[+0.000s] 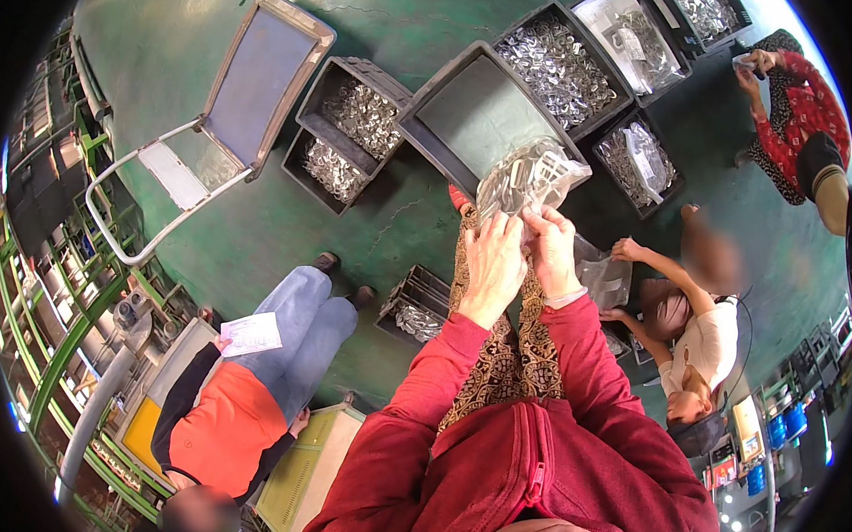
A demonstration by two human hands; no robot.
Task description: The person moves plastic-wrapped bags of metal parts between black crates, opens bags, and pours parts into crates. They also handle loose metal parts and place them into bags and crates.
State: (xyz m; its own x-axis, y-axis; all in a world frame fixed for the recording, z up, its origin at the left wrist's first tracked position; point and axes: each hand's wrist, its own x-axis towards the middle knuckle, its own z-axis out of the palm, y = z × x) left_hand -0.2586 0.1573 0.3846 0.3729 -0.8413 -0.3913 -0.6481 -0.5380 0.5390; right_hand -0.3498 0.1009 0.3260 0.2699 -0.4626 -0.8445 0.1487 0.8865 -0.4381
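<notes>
A clear plastic bag (533, 175) filled with shiny metal parts rests against the near end of a grey plastic crate (439, 87). My left hand (493, 264) and my right hand (551, 248) meet at the bag's near end, fingers closed on the gathered plastic. Both thumbs sit close together there. Exactly how the bag's mouth lies between the fingers is hidden. Apart from the bag, the crate shows its bare grey bottom.
Crates of loose metal parts (558, 69) stand beyond, with another stacked pair (360, 118) to the left. A platform trolley (260, 79) lies farther left. People sit nearby: one holds a paper (251, 334), another at right handles a clear bag (603, 280).
</notes>
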